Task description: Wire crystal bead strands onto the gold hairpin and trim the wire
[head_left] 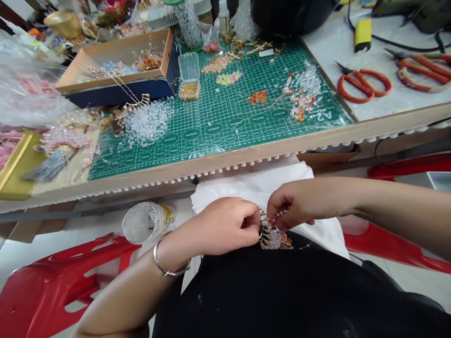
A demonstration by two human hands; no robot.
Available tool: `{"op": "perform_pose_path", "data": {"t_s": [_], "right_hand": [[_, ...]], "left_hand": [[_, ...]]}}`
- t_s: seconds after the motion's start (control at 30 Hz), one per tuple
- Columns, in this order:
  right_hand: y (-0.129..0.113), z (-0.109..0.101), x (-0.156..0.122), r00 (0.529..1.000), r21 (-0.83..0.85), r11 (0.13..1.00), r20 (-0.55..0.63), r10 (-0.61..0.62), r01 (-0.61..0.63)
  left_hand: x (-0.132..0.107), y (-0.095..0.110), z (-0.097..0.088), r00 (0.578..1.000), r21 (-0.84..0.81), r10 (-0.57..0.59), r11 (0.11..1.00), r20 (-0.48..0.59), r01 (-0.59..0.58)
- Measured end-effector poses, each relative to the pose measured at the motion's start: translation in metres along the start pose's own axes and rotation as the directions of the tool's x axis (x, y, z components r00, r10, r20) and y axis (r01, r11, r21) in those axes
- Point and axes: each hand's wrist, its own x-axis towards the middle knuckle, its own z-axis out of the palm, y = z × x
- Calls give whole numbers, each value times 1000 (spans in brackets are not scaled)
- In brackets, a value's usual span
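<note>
Both hands meet over my lap, below the table edge. My left hand (227,225), with a silver bangle on the wrist, is closed on the left side of a small beaded wire ornament (274,237) with clear and orange beads. My right hand (296,204) pinches the ornament's upper wires from the right. The ornament hangs over white cloth (253,185) and black fabric on my lap. Fingertips partly hide the wires.
A green cutting mat (218,117) on the table carries heaps of clear beads (146,124), orange beads (258,97), a small plastic box (189,77) and gold parts. Orange scissors (362,84) lie at right, a cardboard tray (116,61) at left. Red stools (52,286) and a plastic bottle (150,221) are below.
</note>
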Motion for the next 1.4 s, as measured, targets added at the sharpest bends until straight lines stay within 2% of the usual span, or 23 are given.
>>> {"op": "perform_pose_path", "data": {"t_s": [0.17,0.27,0.47,0.67,0.73,0.8,0.83,0.9,0.97,1.03,1.23,1.4], "right_hand": [[4,3,11,997,60,995,5,-77,77],[11,6,17,994,98,990,-9,-104,105],[29,9,25,998,178,982,-18,-62,64],[31,12,23,998,236,970,-26,-49,54],[29,13,23,998,231,971,-34,-54,60],[28,14,22,998,212,975,-39,-59,65],[28,14,22,997,201,977,-39,-60,66],[27,15,21,998,186,980,-37,-60,66],[25,16,19,998,175,983,-37,-56,62],[24,16,18,998,163,985,-35,-52,57],[25,13,12,999,167,985,-17,-36,38],[22,8,3,999,175,983,-26,-43,47]], "left_hand": [[3,-2,-5,997,-134,-18,991,79,28],[3,-4,-5,997,-161,-37,986,70,48],[-7,-7,-11,995,66,-90,994,-31,92],[-24,-10,-17,992,254,-90,961,-85,109],[-27,-7,-12,985,372,-37,923,-171,99],[-28,0,-4,956,516,73,852,-284,88],[-27,4,0,944,571,132,818,-304,70],[-24,12,8,950,631,195,776,-243,2],[-18,16,15,977,631,174,773,-122,-59],[-11,17,19,989,621,134,781,-59,-69],[2,10,24,986,600,161,794,-45,-102],[2,7,20,991,452,91,891,-93,-40]]}}
